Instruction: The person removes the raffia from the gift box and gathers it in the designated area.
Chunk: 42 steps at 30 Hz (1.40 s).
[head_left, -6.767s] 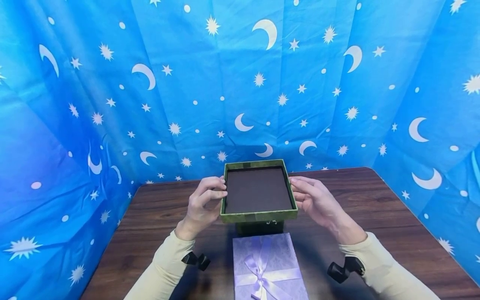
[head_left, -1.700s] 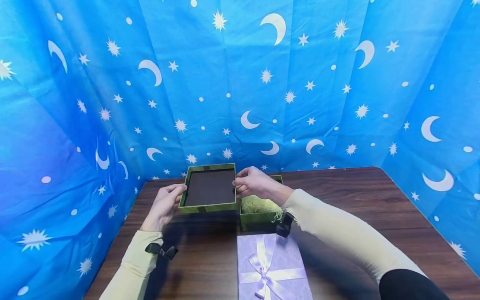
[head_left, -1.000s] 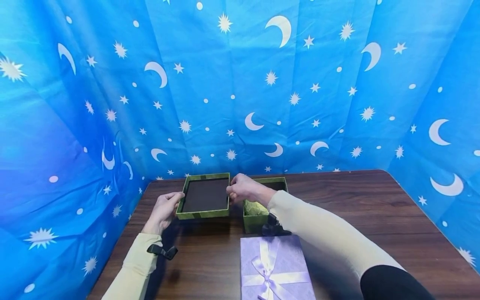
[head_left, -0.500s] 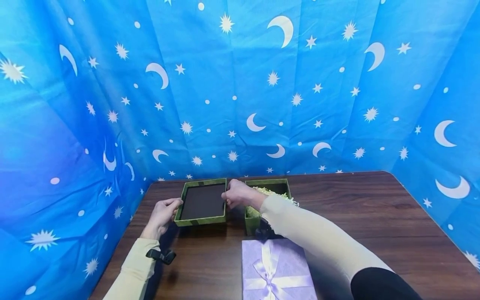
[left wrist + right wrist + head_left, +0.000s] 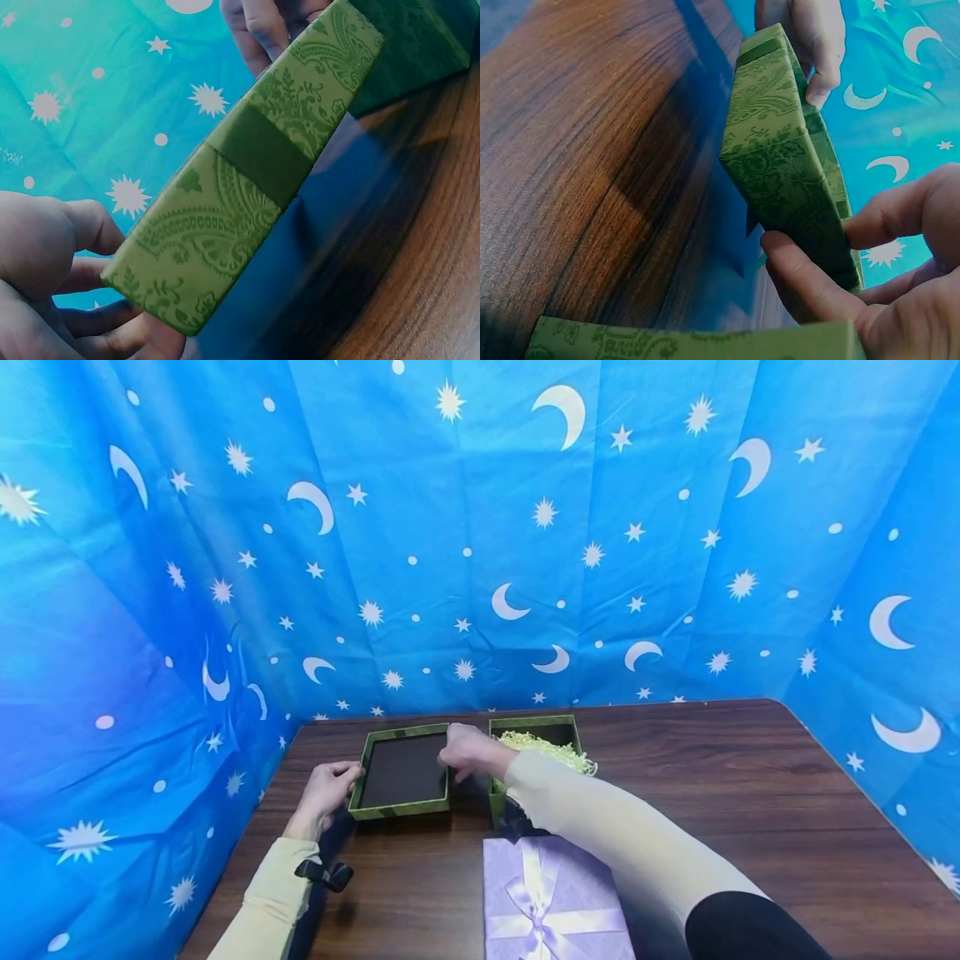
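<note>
Both hands hold a green box lid [image 5: 403,770] with its dark inside facing up, close over the table left of its box. My left hand [image 5: 324,793] pinches the lid's left side. My right hand [image 5: 471,750] reaches across and pinches the right side; in the right wrist view the thumb [image 5: 889,217] is over the rim and a finger [image 5: 810,274] lies along the outer wall. The lid's side [image 5: 217,217] shows a paisley-like pattern and a darker ribbon band. Behind the right forearm stands the green box [image 5: 498,808], with pale yellow-green shredded paper [image 5: 551,750] spilling over its right edge.
A lilac gift box [image 5: 502,881] with a ribbon bow [image 5: 538,922] lies at the table's front, before the green box. The dark wood table [image 5: 787,810] ends at a blue star-and-moon cloth [image 5: 450,527] behind and at the sides.
The lid has moved from over the green box to its left and down towards the table. The right hand moved left with it, and the box's shredded paper has come into view.
</note>
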{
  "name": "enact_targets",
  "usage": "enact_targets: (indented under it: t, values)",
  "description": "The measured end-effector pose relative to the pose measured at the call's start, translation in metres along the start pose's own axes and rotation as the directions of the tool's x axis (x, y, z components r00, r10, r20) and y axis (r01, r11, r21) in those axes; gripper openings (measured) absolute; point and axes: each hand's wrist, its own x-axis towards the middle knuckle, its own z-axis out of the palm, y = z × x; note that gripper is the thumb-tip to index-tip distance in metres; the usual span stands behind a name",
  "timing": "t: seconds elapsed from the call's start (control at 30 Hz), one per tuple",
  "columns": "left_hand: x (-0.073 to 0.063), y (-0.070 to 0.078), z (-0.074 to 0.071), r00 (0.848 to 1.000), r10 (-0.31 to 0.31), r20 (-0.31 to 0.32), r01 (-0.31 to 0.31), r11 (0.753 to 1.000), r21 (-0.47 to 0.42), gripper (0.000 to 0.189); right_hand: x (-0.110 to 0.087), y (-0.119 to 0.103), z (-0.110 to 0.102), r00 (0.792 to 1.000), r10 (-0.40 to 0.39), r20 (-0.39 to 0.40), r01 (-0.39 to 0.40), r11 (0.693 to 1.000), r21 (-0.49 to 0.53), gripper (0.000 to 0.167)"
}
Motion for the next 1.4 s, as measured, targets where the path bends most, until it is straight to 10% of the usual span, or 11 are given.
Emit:
enact_targets:
  t: [0.67,0.97,1.07,1.3,1.4]
  values:
    - [0.002,-0.008,0.009,1.0,-0.007,0.023,0.005,0.995,0.102,0.038,0.019,0.0,0.014,0.999,0.018,0.037,-0.008,0.967,-0.254,0.026]
    - [0.001,-0.01,0.012,0.999,-0.027,0.046,0.021,0.992,0.126,0.037,0.067,0.037,0.04,0.993,-0.103,0.059,0.118,0.81,-0.574,0.028]
    - [0.002,-0.014,0.012,0.998,-0.024,0.051,0.017,0.991,0.129,0.036,0.066,0.034,0.041,0.995,-0.065,0.081,0.099,0.83,-0.549,0.032]
    - [0.002,-0.017,0.012,0.998,-0.019,0.054,0.011,0.988,0.151,0.037,-0.014,-0.014,0.016,0.997,-0.044,0.064,0.069,0.878,-0.474,0.044]
    - [0.002,-0.016,0.011,0.998,-0.032,0.056,0.023,0.988,0.152,0.037,-0.003,-0.01,0.021,0.997,-0.003,0.08,0.038,0.898,-0.437,0.042]
